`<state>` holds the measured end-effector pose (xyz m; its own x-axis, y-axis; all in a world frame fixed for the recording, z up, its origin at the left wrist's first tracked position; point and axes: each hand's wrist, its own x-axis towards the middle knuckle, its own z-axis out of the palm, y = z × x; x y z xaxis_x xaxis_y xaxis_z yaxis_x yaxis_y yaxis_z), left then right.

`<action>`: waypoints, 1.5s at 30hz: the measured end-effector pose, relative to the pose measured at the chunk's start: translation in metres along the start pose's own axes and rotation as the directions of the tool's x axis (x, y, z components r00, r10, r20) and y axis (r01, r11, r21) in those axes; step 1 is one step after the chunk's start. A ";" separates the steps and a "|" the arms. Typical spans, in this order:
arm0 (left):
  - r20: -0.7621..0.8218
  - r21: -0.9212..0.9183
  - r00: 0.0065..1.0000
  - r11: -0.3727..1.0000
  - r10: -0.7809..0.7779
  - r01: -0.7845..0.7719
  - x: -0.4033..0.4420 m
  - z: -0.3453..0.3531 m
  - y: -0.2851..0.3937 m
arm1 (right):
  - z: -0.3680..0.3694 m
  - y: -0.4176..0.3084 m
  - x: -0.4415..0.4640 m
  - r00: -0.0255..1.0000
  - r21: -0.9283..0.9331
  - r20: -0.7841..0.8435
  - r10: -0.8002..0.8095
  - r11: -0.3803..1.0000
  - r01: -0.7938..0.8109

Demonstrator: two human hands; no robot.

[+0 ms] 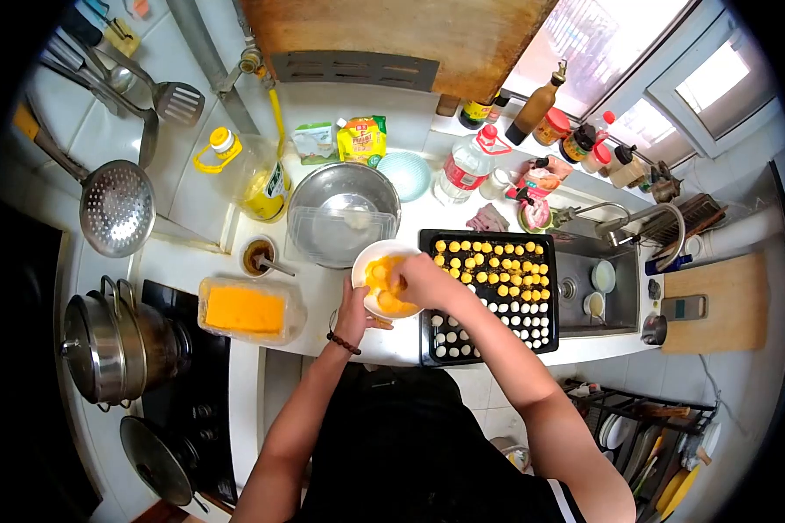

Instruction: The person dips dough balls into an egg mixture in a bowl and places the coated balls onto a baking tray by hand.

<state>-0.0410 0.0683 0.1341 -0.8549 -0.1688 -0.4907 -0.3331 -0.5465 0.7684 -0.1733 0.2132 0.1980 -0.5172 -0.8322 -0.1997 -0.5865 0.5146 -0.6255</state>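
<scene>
My left hand (351,315) grips the left rim of a white bowl (361,259) at the counter's front. Inside the bowl are yellow-orange egg yolks (379,275), partly covered by my other hand. My right hand (427,283) reaches over the bowl's right rim with its fingers curled down into it; what they pinch, if anything, is hidden. Just right of the bowl lies a black baking tray (424,261) with rows of small balls. Yellow balls (515,264) fill the rows at the back, while white balls (497,331) sit in the front rows.
Behind the bowl stands a steel basin (344,179) with a clear plastic lid (323,231) across it. To the left are a container with an orange block (246,310), a small cup (258,255) and an oil jug (262,187). A sink (615,322) adjoins the tray's right.
</scene>
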 end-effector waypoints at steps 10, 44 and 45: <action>0.030 -0.022 0.999 0.999 0.026 -0.025 -0.004 0.004 0.012 | -0.016 -0.024 -0.008 0.999 -0.018 0.008 0.035 0.999 -0.035; 0.051 0.008 0.999 1.000 0.001 -0.001 0.001 0.003 0.014 | 0.001 -0.020 -0.003 0.995 -0.117 0.040 -0.092 0.988 0.096; 0.053 0.010 0.999 1.000 0.001 -0.002 0.003 0.004 0.012 | 0.009 -0.010 0.004 0.993 -0.088 0.071 -0.093 0.991 0.099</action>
<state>-0.0490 0.0648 0.1437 -0.8752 -0.1259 -0.4670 -0.3352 -0.5381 0.7733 -0.1638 0.2026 0.1969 -0.4150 -0.8890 -0.1933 -0.6876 0.4456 -0.5733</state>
